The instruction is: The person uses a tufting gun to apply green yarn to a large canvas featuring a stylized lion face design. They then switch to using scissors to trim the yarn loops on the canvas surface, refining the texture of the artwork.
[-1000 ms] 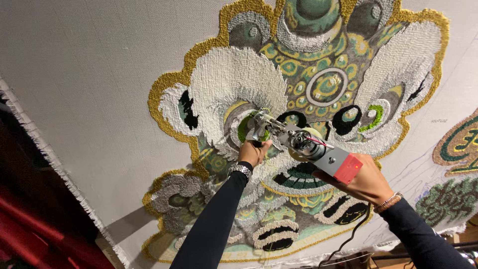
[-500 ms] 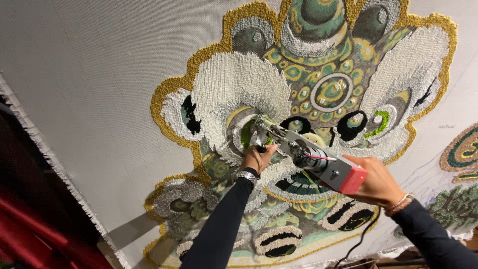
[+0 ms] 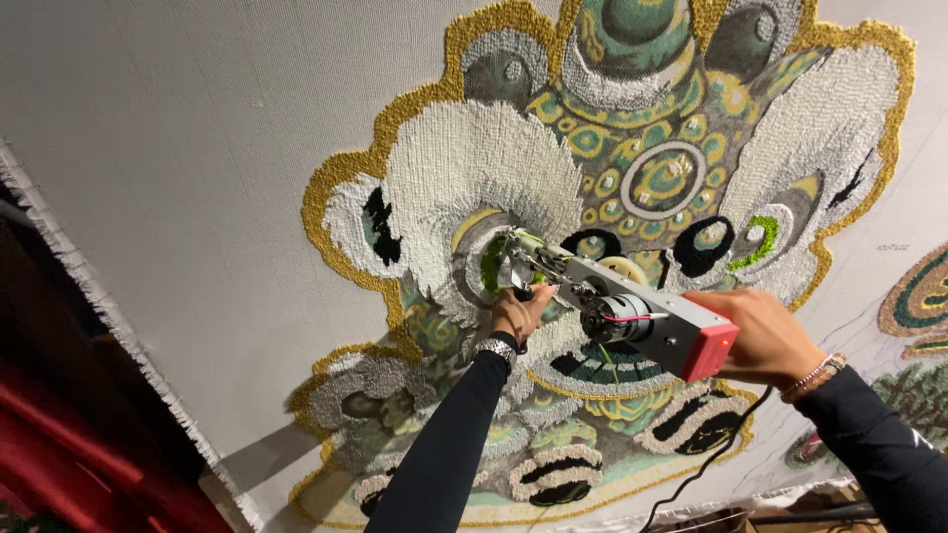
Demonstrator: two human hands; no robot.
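A grey tufting gun (image 3: 617, 308) with a red rear end is pressed tip-first against a white cloth (image 3: 197, 148) stretched upright. My left hand (image 3: 518, 314) grips the gun's front handle just below the needle. My right hand (image 3: 760, 336) holds the rear grip by the red end. The needle meets a green patch inside a large tufted design (image 3: 632, 178) of white, gold, green and black yarn. A black cable (image 3: 706, 464) hangs from the gun's rear.
The cloth's frayed edge (image 3: 89, 286) runs diagonally at the left, with dark space and red fabric (image 3: 59, 434) beyond it. Another tufted green and gold motif (image 3: 918, 296) shows at the right edge.
The view has shifted slightly, so the design sits a little further right and lower. Both hands keep their hold on the gun at the same green patch.
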